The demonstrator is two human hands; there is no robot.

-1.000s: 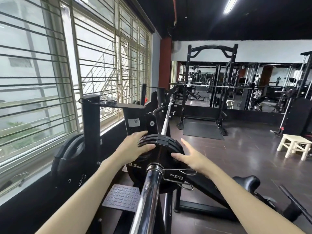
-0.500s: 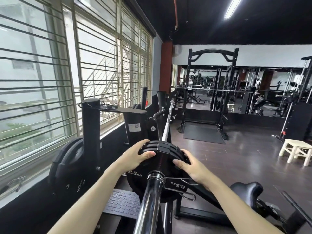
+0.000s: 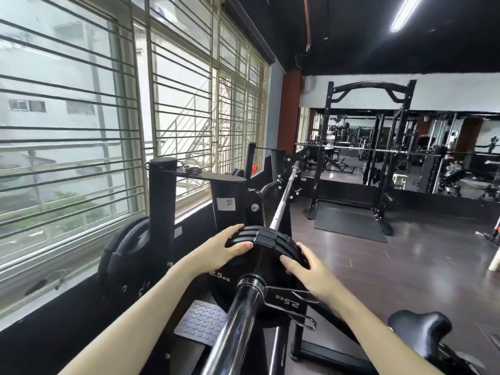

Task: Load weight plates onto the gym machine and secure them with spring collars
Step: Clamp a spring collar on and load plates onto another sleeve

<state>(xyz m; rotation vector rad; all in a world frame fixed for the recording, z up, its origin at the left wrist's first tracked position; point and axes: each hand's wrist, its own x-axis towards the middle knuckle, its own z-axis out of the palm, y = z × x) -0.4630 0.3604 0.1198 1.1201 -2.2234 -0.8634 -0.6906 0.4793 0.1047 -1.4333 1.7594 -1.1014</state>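
A: Weight plates (image 3: 266, 240), black, at least three stacked flat against each other, sit on the chrome sleeve (image 3: 238, 318) at the near end of the bar, centre of view. The near face reads 2.5 kg.

B: And your hands?

A: Both are on the stack's rim, apart from each other. Your left hand (image 3: 221, 249) wraps the upper left edge, fingers curled over the far side and thumb lying on the near face. Your right hand (image 3: 305, 272) holds the upper right edge, fingers bent round the rim.

B: Is the collar on?

A: Yes. A spring collar (image 3: 257, 284) is coiled round the sleeve just near of the plates, its wire handles (image 3: 293, 308) sticking out to the right. Whether the coil sits hard against the plate face you cannot tell from here.

B: So this end is finished?

A: It looks loaded and clipped; your grip reads to me as seating or checking the stack. I'd press the plates far along the sleeve and confirm the collar bites.

B: What's left?

A: The far end of the bar (image 3: 284, 201) isn't visible, so you cannot say whether it is loaded. More spare collars (image 3: 190, 169) lie on the black ledge to the far left, and larger plates (image 3: 130, 255) hang on the rack by the window.
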